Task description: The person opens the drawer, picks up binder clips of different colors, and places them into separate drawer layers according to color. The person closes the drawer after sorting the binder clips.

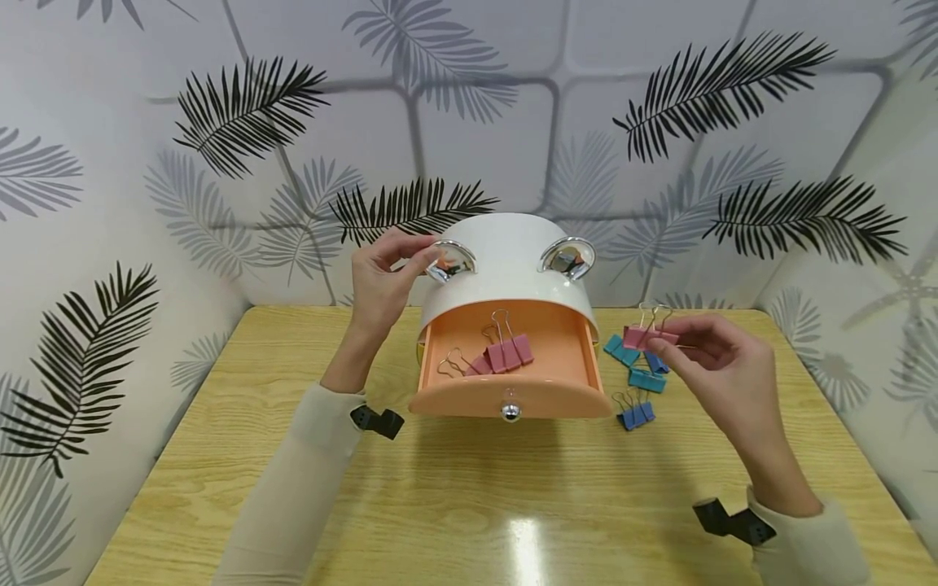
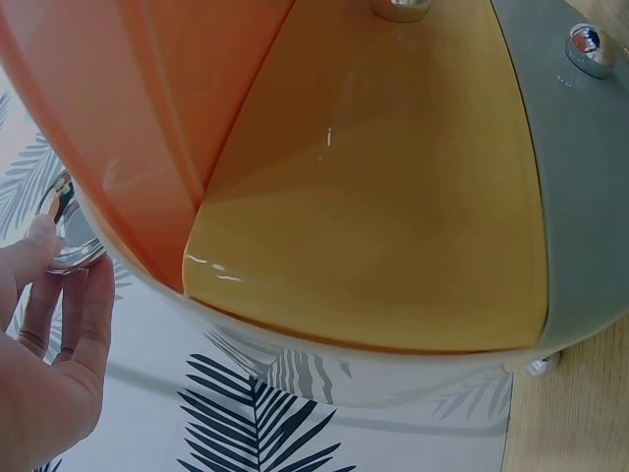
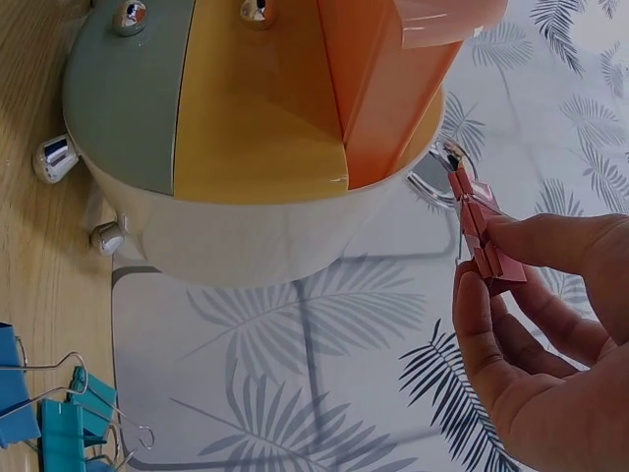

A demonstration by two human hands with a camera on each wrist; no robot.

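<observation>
My right hand [image 1: 721, 366] pinches a pink binder clip [image 1: 648, 338] between thumb and fingers, above the table to the right of a small white rounded drawer cabinet [image 1: 506, 264]. In the right wrist view the pink clip shows close to the cabinet's silver ear-shaped ring. My left hand [image 1: 388, 281] pinches the other silver ring [image 1: 456, 259] at the cabinet's left, thumb and fingertips on it. The orange top drawer [image 1: 509, 399] is pulled out. Several pink binder clips [image 1: 509, 352] lie inside it, wire handles up.
On the wooden table [image 1: 293, 488], right of the cabinet, lie several blue and teal binder clips, among them a blue clip [image 1: 636, 416] and a teal clip [image 1: 647, 380]. Beneath the orange drawer are a yellow drawer [image 2: 383, 197] and a grey-green drawer [image 2: 580, 197]. A leaf-patterned wall stands behind.
</observation>
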